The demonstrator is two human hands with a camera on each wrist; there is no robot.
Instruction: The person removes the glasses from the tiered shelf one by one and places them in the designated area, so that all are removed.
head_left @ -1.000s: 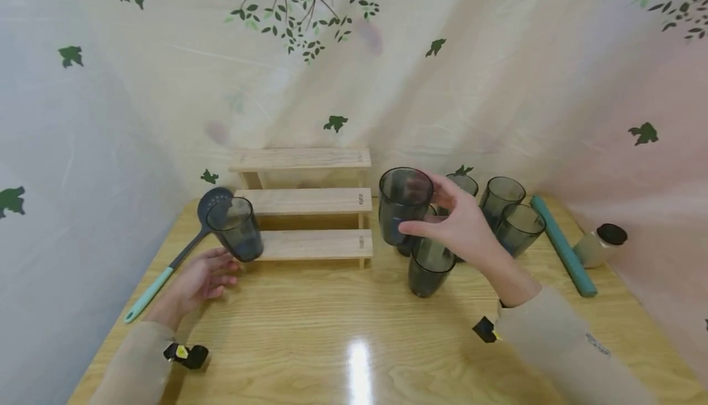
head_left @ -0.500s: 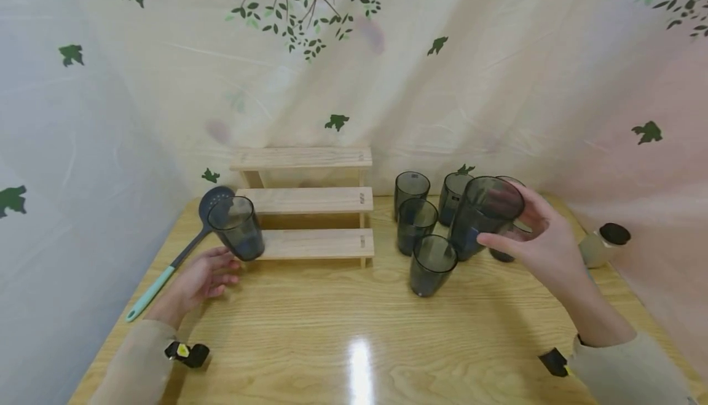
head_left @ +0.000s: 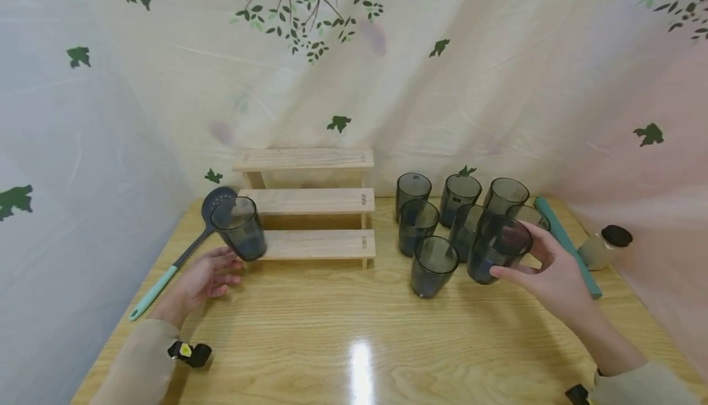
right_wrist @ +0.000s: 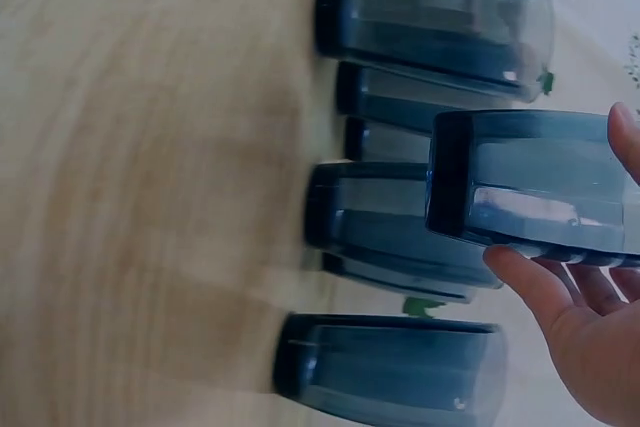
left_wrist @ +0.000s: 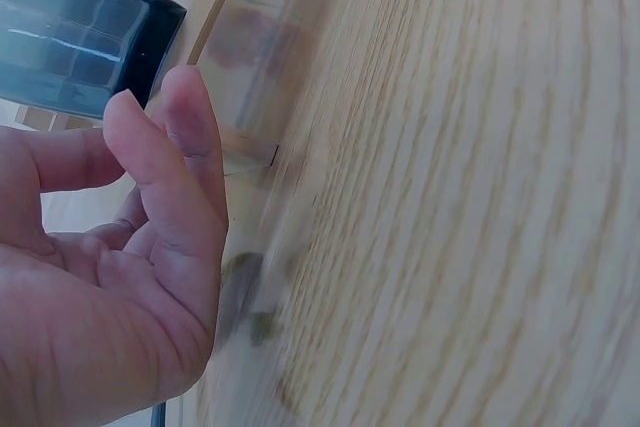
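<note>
My right hand (head_left: pixel 547 270) grips a smoky grey drinking glass (head_left: pixel 498 250) by its side, thumb in front. In the right wrist view, that glass (right_wrist: pixel 530 182) hangs raised above the tabletop, its thick base clear of the wood. Close by stand several matching glasses, the nearest one (head_left: pixel 434 268) in front. On the left end of the lowest shelf of a wooden three-step rack (head_left: pixel 315 245) stands another glass (head_left: pixel 239 230). Just below it is my left hand (head_left: pixel 207 277), fingers loosely bent and holding nothing; the left wrist view shows its fingertips near the glass (left_wrist: pixel 75 32).
A slotted spoon (head_left: pixel 166 276) with a mint handle lies left of the rack. At the right are a teal rod (head_left: pixel 570 251) and a small jar (head_left: pixel 603 248) with a black lid. A leaf-printed cloth (head_left: pixel 431 116) hangs behind the wooden table (head_left: pixel 310 343).
My right hand has carried its glass rightward, then slightly toward the front, past the grouped glasses. The left hand and the glass on the rack stay in place.
</note>
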